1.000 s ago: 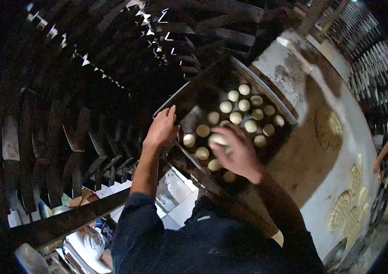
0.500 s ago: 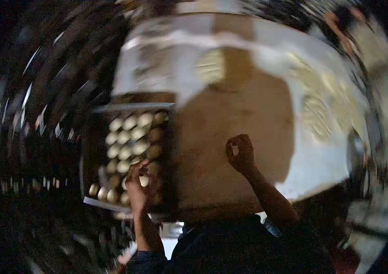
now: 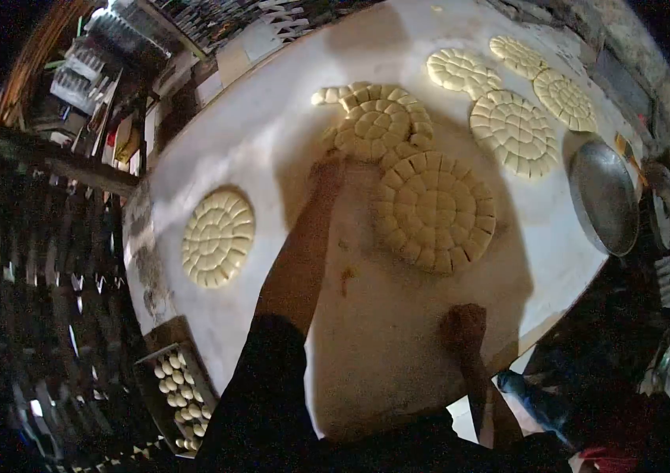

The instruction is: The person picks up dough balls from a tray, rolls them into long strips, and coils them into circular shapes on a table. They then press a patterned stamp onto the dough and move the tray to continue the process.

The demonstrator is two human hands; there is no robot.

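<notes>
One left hand outstretched, fingers just beside scored dough round

Far-left round: a lone scored dough disc on the white table, well apart from the others.
Top-right rounds: four scored discs lying close together near the far edge.
Metal pan: round, empty-looking, at the table's right edge.
Tray: dark, lower left, holding small dough balls in rows.
Racks: dark shelving along the left.
</notes>
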